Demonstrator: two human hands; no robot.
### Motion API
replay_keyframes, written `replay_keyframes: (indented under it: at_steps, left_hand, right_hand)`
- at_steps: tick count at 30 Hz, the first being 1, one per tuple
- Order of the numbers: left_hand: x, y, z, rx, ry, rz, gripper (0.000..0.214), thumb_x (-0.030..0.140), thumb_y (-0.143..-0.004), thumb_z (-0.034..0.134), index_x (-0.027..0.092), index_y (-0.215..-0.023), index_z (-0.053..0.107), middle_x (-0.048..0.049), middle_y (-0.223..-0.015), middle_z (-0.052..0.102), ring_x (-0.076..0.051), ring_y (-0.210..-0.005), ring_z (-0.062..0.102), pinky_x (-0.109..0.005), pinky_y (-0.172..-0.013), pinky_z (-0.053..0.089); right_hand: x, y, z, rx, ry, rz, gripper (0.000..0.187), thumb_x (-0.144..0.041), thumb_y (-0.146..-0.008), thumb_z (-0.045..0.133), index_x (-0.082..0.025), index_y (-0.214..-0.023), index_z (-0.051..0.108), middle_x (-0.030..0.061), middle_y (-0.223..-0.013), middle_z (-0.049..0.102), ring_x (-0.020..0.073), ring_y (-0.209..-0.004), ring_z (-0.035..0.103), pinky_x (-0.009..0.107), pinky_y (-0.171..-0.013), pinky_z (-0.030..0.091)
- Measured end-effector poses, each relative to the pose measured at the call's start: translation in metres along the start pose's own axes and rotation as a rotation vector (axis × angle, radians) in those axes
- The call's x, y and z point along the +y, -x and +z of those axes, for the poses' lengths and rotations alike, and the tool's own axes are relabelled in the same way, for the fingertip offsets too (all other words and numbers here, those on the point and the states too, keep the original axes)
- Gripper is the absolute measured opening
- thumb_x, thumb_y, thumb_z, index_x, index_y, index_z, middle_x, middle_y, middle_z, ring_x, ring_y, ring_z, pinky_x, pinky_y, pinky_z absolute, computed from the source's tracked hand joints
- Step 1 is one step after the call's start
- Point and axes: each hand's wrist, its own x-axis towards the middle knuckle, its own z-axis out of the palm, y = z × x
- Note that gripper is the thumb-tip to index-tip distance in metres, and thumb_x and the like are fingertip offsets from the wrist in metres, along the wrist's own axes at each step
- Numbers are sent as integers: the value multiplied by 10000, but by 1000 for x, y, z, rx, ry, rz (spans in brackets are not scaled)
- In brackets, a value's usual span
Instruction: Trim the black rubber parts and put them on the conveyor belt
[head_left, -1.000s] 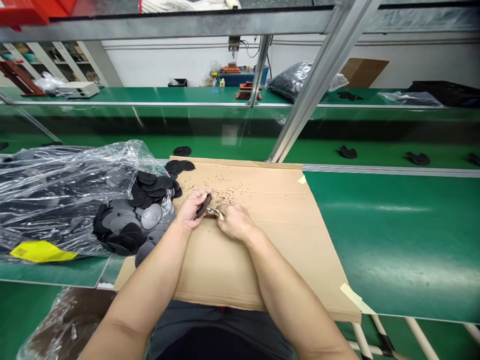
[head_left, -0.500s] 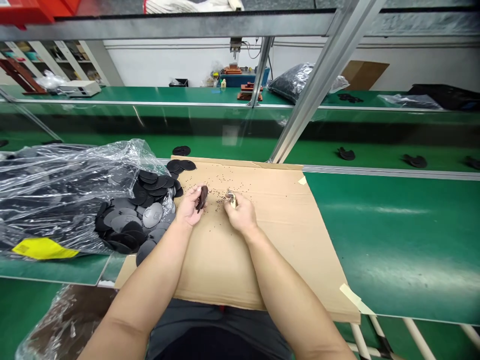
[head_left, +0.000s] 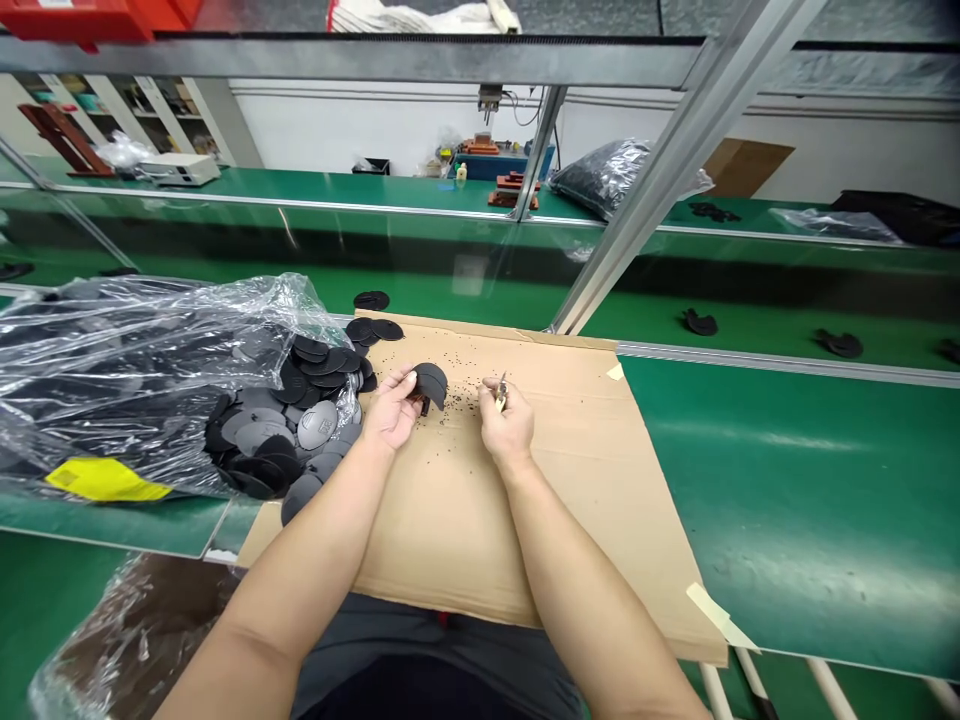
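Observation:
My left hand (head_left: 394, 412) grips a flat black round part (head_left: 430, 384) by its near edge, holding it above a sheet of brown cardboard (head_left: 570, 480). My right hand (head_left: 508, 425) is closed round a small metal tool (head_left: 500, 393) whose tip points up, a short way right of the part. Tiny black trimmings (head_left: 465, 375) lie scattered on the cardboard around both hands. Just left of my left hand lies a heap of similar black discs (head_left: 300, 420), spilling from a clear plastic bag (head_left: 135, 370).
The cardboard rests on a green bench (head_left: 787, 500). Behind it runs a green conveyor belt (head_left: 750, 300) carrying a few black parts (head_left: 699, 322). A slanted metal post (head_left: 660, 190) rises from the cardboard's far edge. A yellow label (head_left: 105, 480) shows in the bag.
My hands have drawn apart and moved farther away over the cardboard. The black part has turned from edge-on to showing its face, and the tool now points up, away from it.

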Motion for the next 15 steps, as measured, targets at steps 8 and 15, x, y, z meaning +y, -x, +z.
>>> replay_keyframes:
  at_steps: [8, 15]
  left_hand:
    - [-2, 6, 4, -31, -39, -35, 340, 28, -655, 683, 175, -947, 590, -9, -859, 656, -116, -719, 627, -243, -636, 509]
    - [-15, 8, 8, -149, -86, -35, 408, 28, -602, 719, 142, -972, 593, -52, -920, 668, -140, -791, 624, -276, -725, 499]
  right_hand:
    - [2, 2, 3, -13, 10, -110, 285, -346, -789, 551, -156, -983, 636, 58, -841, 679, 190, -789, 628, 341, -804, 494]
    - [-8, 15, 2, 46, 116, -572, 256, -234, -813, 557, -178, -1060, 595, 80, -912, 636, 207, -828, 605, 376, -803, 497]
